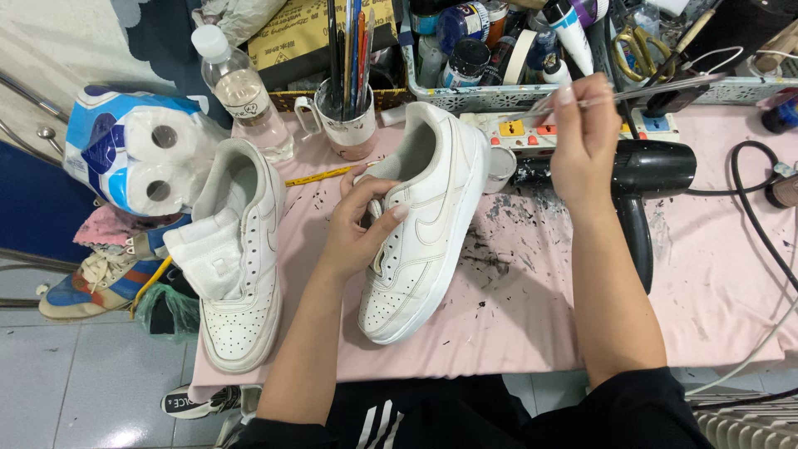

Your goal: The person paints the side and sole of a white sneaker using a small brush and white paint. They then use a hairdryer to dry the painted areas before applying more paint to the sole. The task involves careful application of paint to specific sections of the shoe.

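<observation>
Smooth white leather sneaker point(428, 220), gripped

White sneaker point(432, 216) tilted on pink table; thin clear-handled brush point(632, 93) aloft.

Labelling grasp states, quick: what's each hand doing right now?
Left hand: closed on the white sneaker, fingers inside its opening.
Right hand: pinching a thin clear-handled brush.

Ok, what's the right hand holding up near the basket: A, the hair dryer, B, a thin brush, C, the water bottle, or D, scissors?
B: the right hand pinches a thin brush above the table, while the hair dryer lies on the cloth and the left hand steadies the shoe.
</observation>
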